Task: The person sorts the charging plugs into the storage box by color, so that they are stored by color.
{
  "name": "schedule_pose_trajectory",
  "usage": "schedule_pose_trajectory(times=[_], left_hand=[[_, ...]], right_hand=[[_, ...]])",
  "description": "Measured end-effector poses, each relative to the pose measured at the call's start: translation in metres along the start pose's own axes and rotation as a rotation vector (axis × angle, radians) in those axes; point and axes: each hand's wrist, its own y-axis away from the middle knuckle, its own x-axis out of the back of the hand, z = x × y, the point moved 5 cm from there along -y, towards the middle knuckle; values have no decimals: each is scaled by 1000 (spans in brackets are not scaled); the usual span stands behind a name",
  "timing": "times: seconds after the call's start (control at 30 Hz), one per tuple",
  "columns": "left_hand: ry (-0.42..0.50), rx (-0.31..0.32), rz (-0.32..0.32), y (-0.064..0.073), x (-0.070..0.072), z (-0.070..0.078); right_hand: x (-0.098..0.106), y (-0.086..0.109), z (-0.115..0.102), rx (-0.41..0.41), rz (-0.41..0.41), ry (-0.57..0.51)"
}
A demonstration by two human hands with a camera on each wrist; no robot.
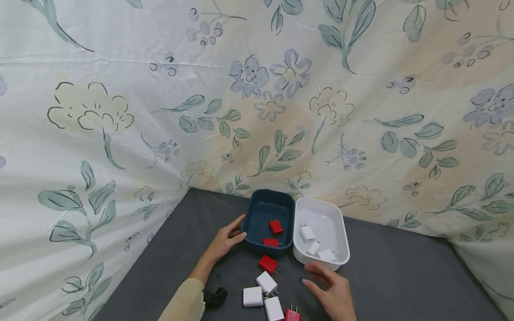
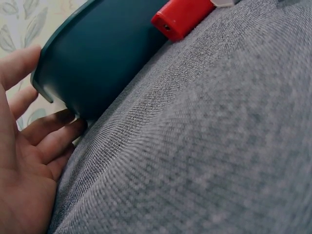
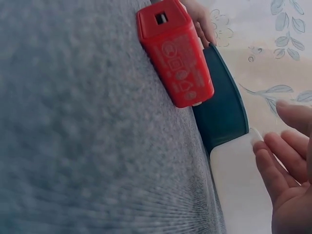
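Observation:
My left hand [image 1: 224,240] is at the left side of a dark blue plastic bin [image 1: 250,209], its fingertips touching the wall and rim. Two red charger plugs [image 1: 275,227] lie inside that bin. Against it stands a white bin [image 1: 341,218] with three white charger plugs [image 1: 307,233] in it. My right hand [image 1: 331,290] is just in front of the white bin, fingers loosely bent and apart, holding nothing. In the right wrist view its fingertips [image 3: 261,146] overlap the white bin's rim. Between the hands, a red charger plug [image 1: 268,264] lies close to the blue bin.
Nearer the front of the dark grey cloth [image 1: 393,272] lie three white charger plugs [image 1: 253,297] and another red plug [image 1: 292,315]. A black strap-like piece [image 1: 215,297] is at my left wrist. Floral fabric [image 1: 249,147] hangs behind the bins and along both sides.

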Motion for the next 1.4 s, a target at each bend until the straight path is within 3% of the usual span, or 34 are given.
schedule_pose_trajectory(times=[0.2, 0.33, 0.6, 0.93, 1.17, 1.27, 1.4], left_hand=[[-9, -4, -2, -1, -1, 1], [-7, -13, 8, -2, -1, -4], [-24, -2, 2, 3, 3, 2], [-30, 23, 7, 5, 2, 0], [-18, 17, -3, 3, 1, -3], [-7, 18, 7, -1, 0, -16], [-2, 17, 44, -8, -2, -34]], right_hand=[[-4, 4, 5, -106, -95, 8], [-5, 8, 8, -131, -159, 1], [-13, 16, -2, -24, -260, -37], [-20, 19, -8, -41, -430, -4], [-28, 20, -4, -18, -606, 11], [-30, 21, -4, -13, -664, 15], [-30, 21, -2, -18, -678, 23]])
